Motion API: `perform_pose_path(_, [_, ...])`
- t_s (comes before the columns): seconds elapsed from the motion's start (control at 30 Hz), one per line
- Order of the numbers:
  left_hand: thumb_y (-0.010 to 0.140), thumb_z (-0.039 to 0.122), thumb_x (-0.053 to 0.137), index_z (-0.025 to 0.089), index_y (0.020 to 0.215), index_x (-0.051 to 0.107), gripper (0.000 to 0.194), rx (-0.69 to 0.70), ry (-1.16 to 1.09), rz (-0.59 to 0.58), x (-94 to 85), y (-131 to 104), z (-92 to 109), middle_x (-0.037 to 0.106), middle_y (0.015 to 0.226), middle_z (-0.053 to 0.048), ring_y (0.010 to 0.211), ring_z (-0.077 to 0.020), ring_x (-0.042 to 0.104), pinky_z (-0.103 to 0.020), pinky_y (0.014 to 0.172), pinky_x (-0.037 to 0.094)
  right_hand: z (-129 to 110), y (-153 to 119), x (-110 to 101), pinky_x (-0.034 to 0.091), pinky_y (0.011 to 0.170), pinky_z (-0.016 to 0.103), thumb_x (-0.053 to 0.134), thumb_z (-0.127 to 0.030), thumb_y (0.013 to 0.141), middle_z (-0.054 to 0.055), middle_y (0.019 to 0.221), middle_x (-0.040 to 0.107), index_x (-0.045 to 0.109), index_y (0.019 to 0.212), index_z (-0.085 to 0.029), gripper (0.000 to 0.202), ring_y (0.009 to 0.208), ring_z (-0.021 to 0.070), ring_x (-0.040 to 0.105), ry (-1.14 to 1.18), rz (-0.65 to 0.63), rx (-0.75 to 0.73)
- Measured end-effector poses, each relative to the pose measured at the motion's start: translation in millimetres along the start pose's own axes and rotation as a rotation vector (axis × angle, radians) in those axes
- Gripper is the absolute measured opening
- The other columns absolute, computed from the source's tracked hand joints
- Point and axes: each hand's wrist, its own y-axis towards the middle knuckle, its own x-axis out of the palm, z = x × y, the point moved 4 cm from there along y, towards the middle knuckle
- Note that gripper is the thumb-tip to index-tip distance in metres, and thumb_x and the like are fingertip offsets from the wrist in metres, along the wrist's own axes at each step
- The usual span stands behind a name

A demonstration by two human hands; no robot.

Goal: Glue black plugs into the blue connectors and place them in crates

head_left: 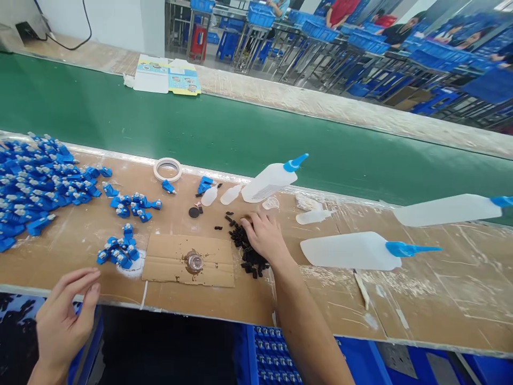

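- Green conveyor belt [224, 131]: runs past the far edge of the surface.
- Brown work surface [444, 305]: carries everything below, its near edge closest to the person.
- Heap of blue plastic parts [36, 184]: covers the left part of the surface, back to its far edge, with pale tips pointing many ways.
- Large white bottle with a blue nozzle [348, 251]: lies right of the right hand, long axis roughly along the near edge, nozzle toward the right edge. A similar bottle [270, 183] by the far edge points its nozzle obliquely over the belt.
- Cardboard piece [168, 259]: lies flat by the near edge, long side roughly parallel to it.
- Left hand [66, 310]: over the near edge, thumb and fingers apart, nearest a small cluster of blue parts [119, 248].
- Right hand [262, 232]: well apart from the left, fingers bent down onto the black pieces; whether it grips one, I cannot tell.
- Masking tape roll [157, 170]: flat near the far edge.
- Small clear cup [195, 262]: on the cardboard, ringed by dark stains.
- Black pieces [250, 259]: piled just beside the cardboard's right edge, their long axes at mixed angles; the pile stretches toward the near edge.
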Motion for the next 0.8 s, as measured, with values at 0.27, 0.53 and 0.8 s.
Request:
perform_pose_path(0.27, [0.092,0.031,0.061,0.017,0.131,0.056,0.042,-0.01,0.012,-0.224,41.3,23.6,-15.8,0.062,0.128,-0.013,0.122,-0.0282,0.06,-0.045,0.107,0.048,-0.1,12.9,7.9,0.045,0.083,0.036,0.04,-0.012,0.094,0.015,0.107,0.073,0.07,0.109,-0.015,0.034,0.096,0.0272,0.065,-0.059,-0.043,-0.033])
perform_pose_path(0.53, [0.091,0.027,0.062,0.022,0.14,0.051,0.05,-0.128,-0.088,-0.363,32.9,20.8,-25.6,0.06,0.137,-0.011,0.127,-0.0254,0.058,-0.043,0.11,0.047,2.3,5.7,-7.2,0.05,0.068,0.037,0.051,-0.021,0.092,0.013,0.093,0.076,0.077,0.1,-0.019,0.027,0.082,0.0269,0.071,0.065,0.101,-0.139])
perform_pose_path(0.8, [0.085,0.027,0.069,0.022,0.112,0.071,0.027,-0.336,-0.28,-0.071,25.6,15.0,-50.9,0.074,0.112,-0.008,0.104,-0.0248,0.069,-0.042,0.099,0.052,-51.7,-111.4,-55.3,0.056,0.061,0.04,0.082,-0.021,0.072,0.006,0.085,0.075,0.079,0.088,-0.029,0.018,0.069,0.023,0.069,1.069,0.662,0.017])
